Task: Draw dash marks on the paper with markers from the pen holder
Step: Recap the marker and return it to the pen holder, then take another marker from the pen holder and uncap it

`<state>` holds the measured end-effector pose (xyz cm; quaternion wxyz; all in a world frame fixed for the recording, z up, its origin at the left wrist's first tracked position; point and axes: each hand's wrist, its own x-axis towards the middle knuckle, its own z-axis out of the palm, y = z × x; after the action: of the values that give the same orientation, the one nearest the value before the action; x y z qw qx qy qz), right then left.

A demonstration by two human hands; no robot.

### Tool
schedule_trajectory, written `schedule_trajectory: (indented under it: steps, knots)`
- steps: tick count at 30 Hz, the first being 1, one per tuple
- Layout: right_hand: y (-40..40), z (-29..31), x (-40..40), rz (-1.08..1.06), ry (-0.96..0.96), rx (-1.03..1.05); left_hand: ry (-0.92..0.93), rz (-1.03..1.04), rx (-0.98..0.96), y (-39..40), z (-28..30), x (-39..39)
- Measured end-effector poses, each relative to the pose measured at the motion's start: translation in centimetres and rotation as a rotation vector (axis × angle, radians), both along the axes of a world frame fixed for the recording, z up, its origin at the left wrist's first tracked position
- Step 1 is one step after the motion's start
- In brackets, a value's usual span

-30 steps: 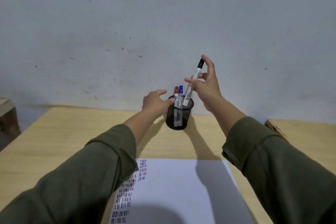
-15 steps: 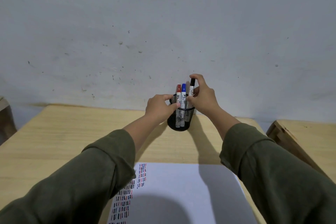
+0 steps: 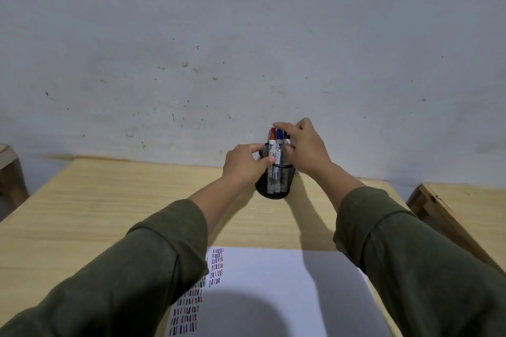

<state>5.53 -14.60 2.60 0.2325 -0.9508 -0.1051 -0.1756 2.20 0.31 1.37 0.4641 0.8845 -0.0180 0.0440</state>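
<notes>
Black marker point(image 3: 286, 136), lifted clear a second ago, is now sitting back in the pen holder point(image 3: 275, 182) at the table's point(image 3: 109, 200) far edge beside red marker point(image 3: 272, 142) and blue marker point(image 3: 279, 143). Our right hand point(image 3: 306, 148) is curling over the caps, apparently picking the next colour; whether its grip is closing on one we cannot tell. Our left hand point(image 3: 245, 164) is pinching the rim. Paper point(image 3: 287, 282) is lying near us, unobstructed.

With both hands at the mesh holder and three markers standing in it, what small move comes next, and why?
Probably the right hand pinches the red-capped marker and lifts it straight up: its index finger already rests above the red cap, while the left hand braces the black mesh pen holder. Which marker it picks is uncertain.
</notes>
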Motion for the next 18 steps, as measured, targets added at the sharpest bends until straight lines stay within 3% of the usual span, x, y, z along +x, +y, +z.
schedule_trajectory:
  steps: [18]
  knots:
    - [0.37, 0.94, 0.87, 0.012, 0.127, -0.039, 0.005, 0.014, -0.002, 0.08, 0.08, -0.02]
